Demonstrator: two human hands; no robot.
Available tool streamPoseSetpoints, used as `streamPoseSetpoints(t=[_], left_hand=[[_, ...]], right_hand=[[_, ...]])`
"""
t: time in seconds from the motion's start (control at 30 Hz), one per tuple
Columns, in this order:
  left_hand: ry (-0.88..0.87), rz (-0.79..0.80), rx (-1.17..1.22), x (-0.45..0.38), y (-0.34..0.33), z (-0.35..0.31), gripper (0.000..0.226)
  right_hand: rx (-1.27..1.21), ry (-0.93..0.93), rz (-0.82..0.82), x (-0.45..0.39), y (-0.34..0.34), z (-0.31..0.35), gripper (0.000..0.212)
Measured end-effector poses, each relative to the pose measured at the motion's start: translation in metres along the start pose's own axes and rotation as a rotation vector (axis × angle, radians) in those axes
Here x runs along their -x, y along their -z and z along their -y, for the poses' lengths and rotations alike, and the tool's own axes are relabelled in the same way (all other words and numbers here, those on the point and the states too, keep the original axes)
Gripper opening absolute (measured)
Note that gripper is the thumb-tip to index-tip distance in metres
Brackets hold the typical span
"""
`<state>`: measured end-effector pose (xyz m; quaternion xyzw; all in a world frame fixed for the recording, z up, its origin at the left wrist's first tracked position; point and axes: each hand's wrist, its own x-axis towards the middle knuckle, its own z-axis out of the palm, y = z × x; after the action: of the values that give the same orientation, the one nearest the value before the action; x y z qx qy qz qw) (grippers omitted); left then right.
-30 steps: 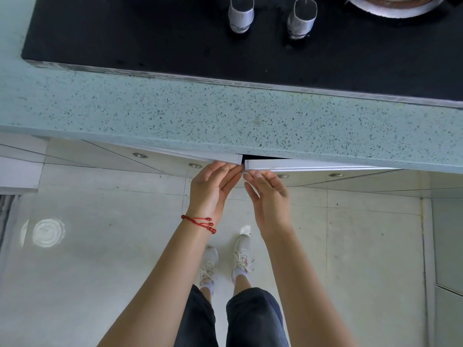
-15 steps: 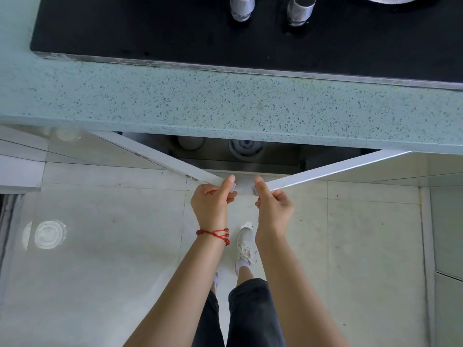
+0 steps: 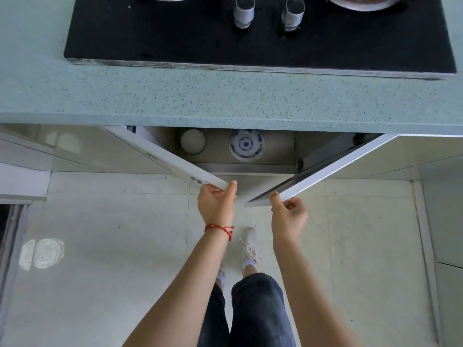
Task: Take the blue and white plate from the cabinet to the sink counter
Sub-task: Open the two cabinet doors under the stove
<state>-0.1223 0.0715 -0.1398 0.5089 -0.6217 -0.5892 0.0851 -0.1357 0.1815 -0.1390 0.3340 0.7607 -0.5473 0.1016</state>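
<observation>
The blue and white plate (image 3: 246,145) lies flat on the cabinet floor under the speckled counter (image 3: 225,98), its far edge hidden by the counter's lip. A plain white bowl (image 3: 193,141) sits to its left. My left hand (image 3: 216,202), with a red string at the wrist, grips the free edge of the left cabinet door (image 3: 165,159). My right hand (image 3: 288,216) grips the free edge of the right cabinet door (image 3: 333,169). Both doors are swung out toward me, and both hands are well in front of the plate.
A black gas hob (image 3: 250,33) with two silver knobs (image 3: 242,14) is set into the counter; pot rims show at the top edge. Glossy white cabinet fronts flank the open doors. My feet stand on the pale tiled floor (image 3: 112,246).
Both cabinet doors went from almost closed to wide open, pulled toward me by both hands. The hands moved apart, and the plate and bowl inside came into view.
</observation>
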Motion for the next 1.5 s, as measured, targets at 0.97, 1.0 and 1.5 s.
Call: streamPoseSetpoints(t=[0.97, 1.0, 1.5], left_hand=[[-0.109, -0.091, -0.305, 0.041, 0.104, 0.037, 0.021], [-0.119, -0.096, -0.307, 0.042, 0.107, 0.039, 0.021], [-0.247, -0.197, -0.35, 0.047, 0.143, 0.061, 0.018]], right_hand=[[0.22, 0.23, 0.016, 0.016, 0.098, -0.044, 0.04], [0.23, 0.24, 0.015, 0.016, 0.103, -0.046, 0.04], [0.287, 0.371, -0.118, 0.014, 0.157, -0.076, 0.038]])
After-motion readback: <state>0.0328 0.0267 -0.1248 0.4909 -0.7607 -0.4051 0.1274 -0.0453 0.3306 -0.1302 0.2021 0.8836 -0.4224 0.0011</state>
